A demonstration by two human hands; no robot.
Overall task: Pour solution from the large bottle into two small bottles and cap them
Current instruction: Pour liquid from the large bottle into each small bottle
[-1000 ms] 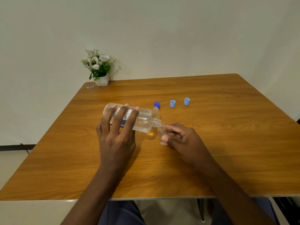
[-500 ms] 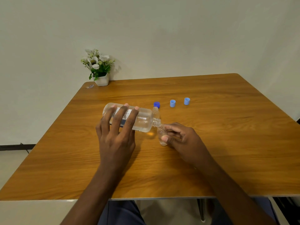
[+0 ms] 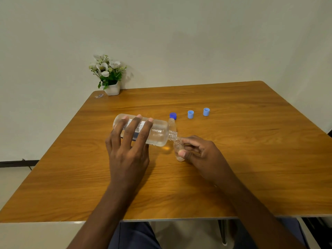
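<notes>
The left hand (image 3: 129,151) grips the large bottle (image 3: 159,134) from above, fingers spread and curled over its labelled body; the bottle lies nearly level over the wooden table (image 3: 251,159), its open neck pointing right and dipped slightly; clear liquid fills the lower side of it; its mouth meets the rim of the small bottle (image 3: 178,150), which stands about upright just under it; the right hand (image 3: 203,155) pinches that small bottle between thumb and forefinger, the other fingers loosely curled behind; a little clear liquid shows low in the small bottle; whether its base touches the tabletop I cannot tell; a second small bottle (image 3: 172,122), uncapped, stands upright just behind the large bottle's neck; a dark blue cap (image 3: 173,115) sits beside it on the far side; farther right, a light blue cap (image 3: 190,114) and another light blue cap (image 3: 206,111) rest open side up, apart from each other; a white pot of flowers (image 3: 112,89) stands at the far left corner
</notes>
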